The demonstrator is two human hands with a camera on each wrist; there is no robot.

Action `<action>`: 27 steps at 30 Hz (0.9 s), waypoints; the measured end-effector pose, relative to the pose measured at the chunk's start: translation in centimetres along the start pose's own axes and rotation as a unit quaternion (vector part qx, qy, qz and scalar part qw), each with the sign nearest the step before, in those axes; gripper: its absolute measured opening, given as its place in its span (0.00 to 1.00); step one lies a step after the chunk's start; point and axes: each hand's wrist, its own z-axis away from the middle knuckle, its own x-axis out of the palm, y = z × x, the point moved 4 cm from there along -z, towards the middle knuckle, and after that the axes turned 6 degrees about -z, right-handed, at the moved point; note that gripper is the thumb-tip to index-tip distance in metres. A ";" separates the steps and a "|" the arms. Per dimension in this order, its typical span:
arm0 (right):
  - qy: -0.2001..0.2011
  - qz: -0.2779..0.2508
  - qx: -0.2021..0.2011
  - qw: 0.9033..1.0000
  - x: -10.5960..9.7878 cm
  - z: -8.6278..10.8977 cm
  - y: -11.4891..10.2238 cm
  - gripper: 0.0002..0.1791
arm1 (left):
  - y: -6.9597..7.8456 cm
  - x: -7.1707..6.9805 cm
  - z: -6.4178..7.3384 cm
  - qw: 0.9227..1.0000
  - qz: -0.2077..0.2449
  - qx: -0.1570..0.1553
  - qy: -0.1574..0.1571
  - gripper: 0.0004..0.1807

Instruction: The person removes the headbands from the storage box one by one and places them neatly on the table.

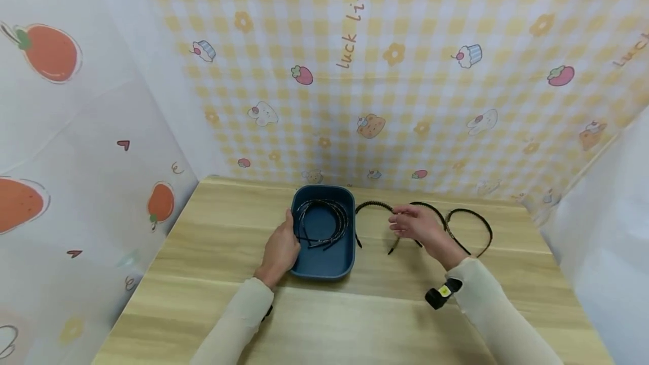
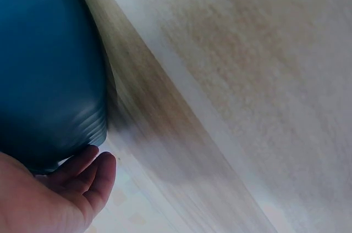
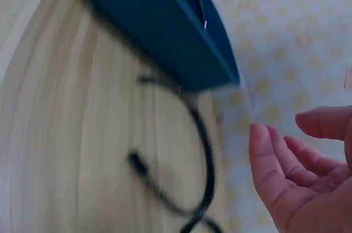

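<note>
My left hand grips the left side of a blue plastic bin, thumb at the rim. In the left wrist view its fingers curl against the bin's lower corner. Several thin dark headbands lie nested in the bin. To its right, a black spiral-textured headband lies on the table, one end close to the bin wall. My right hand hovers over the row of headbands, fingers loosely bent and holding nothing. Beneath and beyond it are another black headband and a thinner one, overlapping.
The wood-patterned table backs onto a yellow checked cloth wall. White printed sheeting hangs at the left. A pale strip covers the table's near part. A black wrist device sits on the right sleeve.
</note>
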 end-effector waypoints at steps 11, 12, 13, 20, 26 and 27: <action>-0.091 -0.056 0.005 0.994 6.9 -0.6 -1.4 0.25 | 0.2 0.1 -0.3 1.000 0.005 -0.002 -0.007 0.36; -0.095 -0.064 0.010 0.993 7.7 -0.6 -1.1 0.25 | 0.0 0.1 -0.2 1.000 0.004 -0.003 -0.008 0.36; -0.097 -0.072 0.013 0.993 8.4 -0.7 -1.1 0.26 | 0.0 0.1 -0.2 1.000 0.005 -0.003 -0.007 0.36; -0.085 -0.132 0.038 0.987 12.8 -0.7 -1.1 0.26 | -0.2 0.3 0.1 1.000 0.005 -0.003 -0.007 0.36; -0.087 -0.147 0.076 0.982 15.4 -0.9 -0.7 0.25 | -0.1 0.2 0.0 1.000 0.006 -0.004 0.005 0.35; -0.084 -0.149 0.080 0.982 15.7 -0.9 -0.6 0.24 | -0.1 0.2 -0.1 1.000 0.006 -0.004 0.005 0.35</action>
